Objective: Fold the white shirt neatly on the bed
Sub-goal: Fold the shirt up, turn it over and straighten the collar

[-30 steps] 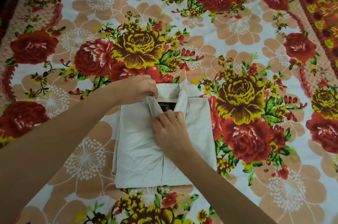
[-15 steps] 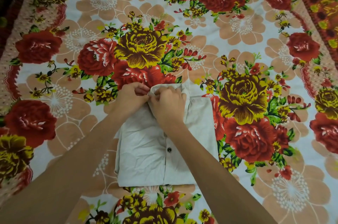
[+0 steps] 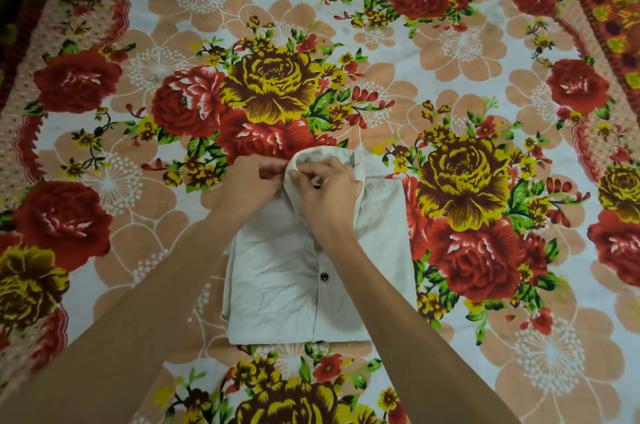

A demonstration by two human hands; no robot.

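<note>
The white shirt lies folded into a compact rectangle on the bed, front side up, with one dark button showing on its placket. Its collar stands up at the far end. My left hand pinches the left part of the collar with curled fingers. My right hand grips the collar just beside it, fingers curled over the fabric and covering the neck opening. Both forearms reach in from the near edge and hide parts of the shirt.
A flowered bedsheet in red, yellow and peach covers the whole bed around the shirt. A dark gap shows past the bed's left edge. A patterned border runs along the right side.
My right hand moved from the shirt's chest up to the collar, next to my left hand. The collar now stands raised, and the label is covered.
</note>
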